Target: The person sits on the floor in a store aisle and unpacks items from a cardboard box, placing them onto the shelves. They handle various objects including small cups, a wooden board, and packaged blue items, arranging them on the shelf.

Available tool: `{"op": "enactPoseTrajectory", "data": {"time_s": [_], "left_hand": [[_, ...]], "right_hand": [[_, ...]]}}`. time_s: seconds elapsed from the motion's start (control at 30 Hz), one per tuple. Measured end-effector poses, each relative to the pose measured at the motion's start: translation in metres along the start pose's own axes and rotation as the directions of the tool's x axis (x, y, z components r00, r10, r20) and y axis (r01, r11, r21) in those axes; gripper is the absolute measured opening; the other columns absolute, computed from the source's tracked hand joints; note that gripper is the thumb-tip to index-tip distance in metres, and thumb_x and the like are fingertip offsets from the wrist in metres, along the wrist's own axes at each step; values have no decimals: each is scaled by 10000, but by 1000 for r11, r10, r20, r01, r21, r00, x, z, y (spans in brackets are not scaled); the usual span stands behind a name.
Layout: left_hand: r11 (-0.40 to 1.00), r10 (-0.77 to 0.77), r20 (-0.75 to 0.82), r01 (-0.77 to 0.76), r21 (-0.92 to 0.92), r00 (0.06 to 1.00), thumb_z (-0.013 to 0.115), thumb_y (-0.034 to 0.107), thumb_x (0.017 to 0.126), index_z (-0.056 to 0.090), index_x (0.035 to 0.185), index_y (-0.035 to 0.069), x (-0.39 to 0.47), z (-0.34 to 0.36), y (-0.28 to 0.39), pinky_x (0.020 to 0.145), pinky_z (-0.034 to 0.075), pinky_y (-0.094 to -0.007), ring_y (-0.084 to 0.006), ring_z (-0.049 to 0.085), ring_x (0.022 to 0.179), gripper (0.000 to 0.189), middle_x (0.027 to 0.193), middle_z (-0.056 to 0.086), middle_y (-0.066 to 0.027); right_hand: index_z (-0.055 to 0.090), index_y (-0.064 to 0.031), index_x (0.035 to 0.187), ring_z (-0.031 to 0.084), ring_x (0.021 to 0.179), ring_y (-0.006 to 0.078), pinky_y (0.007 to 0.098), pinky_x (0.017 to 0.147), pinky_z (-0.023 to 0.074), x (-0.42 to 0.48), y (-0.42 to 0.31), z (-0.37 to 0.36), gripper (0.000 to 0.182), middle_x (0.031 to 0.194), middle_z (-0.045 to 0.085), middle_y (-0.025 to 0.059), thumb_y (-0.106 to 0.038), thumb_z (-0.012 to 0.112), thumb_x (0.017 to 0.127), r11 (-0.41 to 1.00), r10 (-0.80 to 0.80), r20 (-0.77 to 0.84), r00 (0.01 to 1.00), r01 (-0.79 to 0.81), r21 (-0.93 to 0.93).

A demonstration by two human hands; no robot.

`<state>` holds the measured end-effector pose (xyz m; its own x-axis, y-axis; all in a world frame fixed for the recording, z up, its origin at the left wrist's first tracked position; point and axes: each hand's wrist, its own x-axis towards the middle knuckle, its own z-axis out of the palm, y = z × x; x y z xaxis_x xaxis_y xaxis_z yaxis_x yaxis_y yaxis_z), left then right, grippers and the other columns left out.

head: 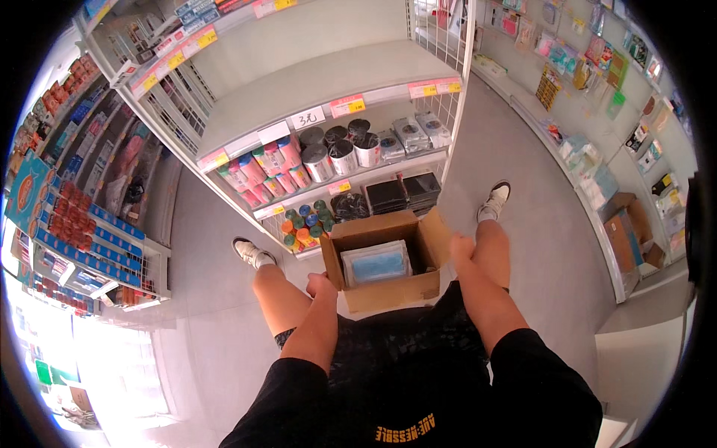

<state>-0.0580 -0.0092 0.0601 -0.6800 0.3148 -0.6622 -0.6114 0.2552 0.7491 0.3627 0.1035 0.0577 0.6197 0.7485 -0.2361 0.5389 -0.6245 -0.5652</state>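
An open cardboard box (386,232) stands between my legs, in front of the shelf unit. Flat packs with a blue face in clear wrapping (378,264) lie inside it, towards the left; the rest of its inside is dark. My left hand (322,284) is at the box's left side, its fingers curled by the edge. On the right, my right hand (461,247) is beside the raised right flap (436,232). Both hands seem to grip the cardboard, but the fingertips are hidden.
A shelf unit (336,84) ahead holds rolls of bags (318,162) and black packs (386,196) low down. To the left is a display rack (89,235). Along the right wall runs a low shelf (582,207) with packets and another cardboard box (622,232).
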Motion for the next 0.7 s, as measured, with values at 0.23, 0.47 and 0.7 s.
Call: {"op": "enactPoseTrajectory", "data": {"time_s": [0.23,0.47,0.7], "left_hand": [[950,-106,290,11,312,951,597,148,844,606,821,-9,4,11,-22,505,460,-354,-230,565,572,160,681,589,-98],[512,50,114,-123,850,992,758,390,684,452,1272,-58,-2,21,-31,959,446,-397,-331,545,1144,800,1250,530,-235],[90,-279,301,-287,954,912,727,472,688,322,1378,-41,-15,33,-27,1023,381,-429,-370,416,1278,951,1405,365,-243]], "right_hand": [[666,57,813,665,715,288,380,613,511,-35,-10,-8,433,809,678,187,-376,669,783,877,-261,525,810,-27,479],[630,26,853,556,519,212,360,499,471,-48,-23,-11,485,680,614,92,-437,727,749,893,-295,634,714,442,-83],[605,2,1092,620,868,336,497,601,489,-54,-26,-2,640,1075,626,143,-573,596,813,980,159,772,615,-2,-201]]}}
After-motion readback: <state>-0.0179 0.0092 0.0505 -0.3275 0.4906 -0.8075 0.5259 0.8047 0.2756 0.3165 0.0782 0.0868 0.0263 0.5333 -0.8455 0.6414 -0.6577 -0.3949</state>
